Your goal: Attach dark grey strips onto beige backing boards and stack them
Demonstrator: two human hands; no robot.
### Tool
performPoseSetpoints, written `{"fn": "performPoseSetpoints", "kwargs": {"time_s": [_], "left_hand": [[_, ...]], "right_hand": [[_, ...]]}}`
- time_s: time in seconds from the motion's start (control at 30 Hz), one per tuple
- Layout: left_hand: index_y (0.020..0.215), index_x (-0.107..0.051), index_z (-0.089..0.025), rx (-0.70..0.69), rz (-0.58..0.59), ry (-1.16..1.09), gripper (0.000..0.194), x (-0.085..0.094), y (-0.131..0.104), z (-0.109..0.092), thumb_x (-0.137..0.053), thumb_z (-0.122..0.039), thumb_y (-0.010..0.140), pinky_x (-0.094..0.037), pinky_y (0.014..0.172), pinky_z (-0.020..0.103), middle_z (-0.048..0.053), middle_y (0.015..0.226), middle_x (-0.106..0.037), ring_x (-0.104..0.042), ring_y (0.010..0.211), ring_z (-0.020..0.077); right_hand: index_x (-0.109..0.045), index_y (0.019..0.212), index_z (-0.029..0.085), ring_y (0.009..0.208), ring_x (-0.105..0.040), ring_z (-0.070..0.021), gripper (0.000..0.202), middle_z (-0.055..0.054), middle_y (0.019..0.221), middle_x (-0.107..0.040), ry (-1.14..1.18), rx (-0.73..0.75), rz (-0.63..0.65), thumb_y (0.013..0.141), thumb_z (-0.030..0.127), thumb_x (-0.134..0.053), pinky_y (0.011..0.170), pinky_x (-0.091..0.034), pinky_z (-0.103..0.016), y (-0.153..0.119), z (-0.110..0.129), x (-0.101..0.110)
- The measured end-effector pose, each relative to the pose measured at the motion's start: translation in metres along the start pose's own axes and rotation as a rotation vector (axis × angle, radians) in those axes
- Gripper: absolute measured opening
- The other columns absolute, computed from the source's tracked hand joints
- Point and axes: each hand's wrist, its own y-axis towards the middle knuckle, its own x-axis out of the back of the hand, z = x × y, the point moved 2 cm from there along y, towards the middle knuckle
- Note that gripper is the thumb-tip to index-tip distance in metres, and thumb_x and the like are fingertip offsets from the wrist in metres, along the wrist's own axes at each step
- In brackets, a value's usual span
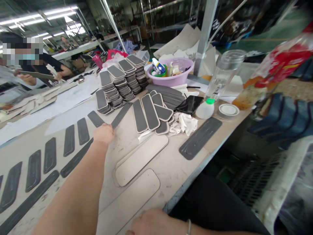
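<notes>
My left hand reaches out over the table, its fingers curled together between the ends of a short dark strip and a longer dark strip. What lies under the fingers is hidden. At the bottom edge my right hand, with a bracelet on the wrist, is bent beside a beige rounded panel; its fingertips are cut off or hidden. Further up lie more beige panels, overlapping. A row of short dark pieces and long dark strips runs along the left.
Stacks of grey-faced pieces stand behind, with loose ones in front. A purple basin, phone, small bottle, clear jar and crumpled white cloth are further right. A person holds a panel at the upper left.
</notes>
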Motion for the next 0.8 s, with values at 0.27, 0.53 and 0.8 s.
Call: {"fn": "performPoseSetpoints", "kwargs": {"time_s": [0.27,0.53,0.8], "left_hand": [[0.091,-0.062,-0.019,0.154,-0.139,-0.080,0.029,0.072,-0.142,0.036,-0.040,-0.032,0.077,-0.043,0.066,0.034,0.008,0.093,-0.063,-0.058,0.083,0.0261],[0.077,-0.058,-0.022,0.050,-0.209,-0.495,0.018,0.095,-0.297,0.067,-0.046,-0.034,0.072,-0.043,0.063,0.025,0.001,0.078,-0.064,-0.059,0.072,0.0174],[0.077,-0.057,-0.021,0.130,-0.110,-0.843,0.016,0.083,-0.347,0.070,-0.052,-0.035,0.073,-0.040,0.055,0.023,-0.001,0.065,-0.057,-0.053,0.061,0.0147]], "right_hand": [[-0.055,0.105,0.018,0.086,-0.056,-0.0172,0.021,-0.005,0.092,-0.060,0.079,-0.314,-0.522,0.087,0.024,-0.046,0.077,-0.047,-0.030,-0.024,-0.013,0.067],[-0.041,0.129,0.010,0.095,-0.055,-0.0181,0.047,-0.015,0.122,-0.047,0.212,-0.550,-0.860,0.086,0.028,-0.047,0.090,-0.043,-0.032,-0.023,-0.054,0.078],[-0.067,0.086,0.020,0.084,-0.058,-0.0126,0.023,-0.002,0.085,-0.066,0.180,-0.458,-0.767,0.088,0.027,-0.044,0.076,-0.040,-0.021,-0.018,-0.047,0.082]]}}
